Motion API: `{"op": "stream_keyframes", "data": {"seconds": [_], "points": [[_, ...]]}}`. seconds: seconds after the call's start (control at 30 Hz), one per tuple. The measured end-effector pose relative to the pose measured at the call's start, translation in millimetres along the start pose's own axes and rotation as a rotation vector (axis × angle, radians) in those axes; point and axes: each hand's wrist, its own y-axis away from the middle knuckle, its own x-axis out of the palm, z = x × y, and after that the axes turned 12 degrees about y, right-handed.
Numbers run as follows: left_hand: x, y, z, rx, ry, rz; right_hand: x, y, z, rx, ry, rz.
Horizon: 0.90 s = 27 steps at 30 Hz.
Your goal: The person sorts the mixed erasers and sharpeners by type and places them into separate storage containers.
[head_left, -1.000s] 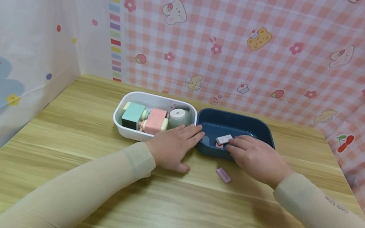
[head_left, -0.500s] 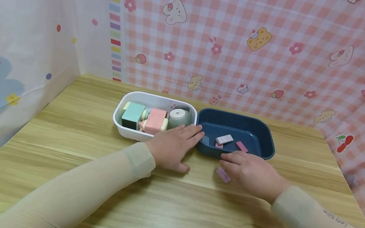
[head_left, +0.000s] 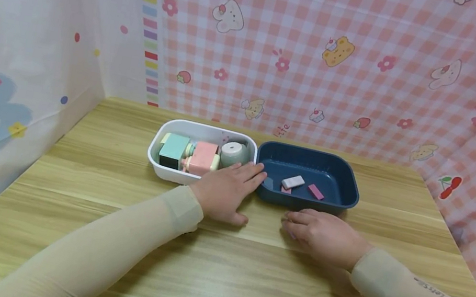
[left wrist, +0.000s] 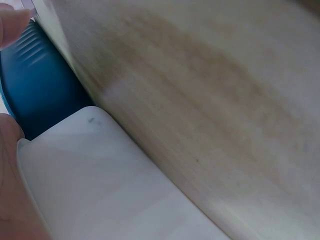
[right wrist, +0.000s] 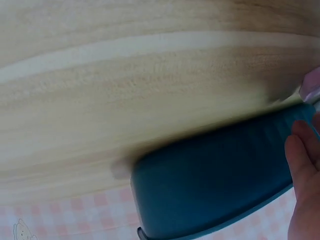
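Note:
My left hand (head_left: 227,189) lies with straight fingers over the front right corner of the white tub (head_left: 166,174), fingertips at the rim of the navy tub (head_left: 264,195) beside it. My right hand (head_left: 325,235) is low over the table in front of the navy tub, fingers bent over a small purple eraser-like block (right wrist: 311,85). Most of that block is hidden from above, and I cannot tell whether the fingers grip it. Inside the navy tub lie a white block (head_left: 293,181), a pink block (head_left: 316,191) and another pinkish block (head_left: 286,190) partly under the white one.
The white tub holds a mint-green square bottle (head_left: 174,147), a pink square bottle (head_left: 204,156) and a round grey-green container (head_left: 232,154). Both tubs stand side by side near the back of the wooden table (head_left: 214,282). A pink checked cloth (head_left: 306,86) hangs behind.
My right hand has drawn back out of the navy tub, down to the purple block on the table. The pink block now shows in the tub. My left hand stays put.

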Motion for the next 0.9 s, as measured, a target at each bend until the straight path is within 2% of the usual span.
{"op": "stream_keyframes", "data": {"seconds": [0.7,0.9], "points": [[-0.5,-1.2,-0.8,-0.012,-0.002,0.017,4.2,2.6,1.6,0.034,-0.041,0.098],[-0.4,-1.0,-1.1,-0.014,-0.007,0.019,4.6,2.0,1.5,0.06,-0.069,0.087]]}}
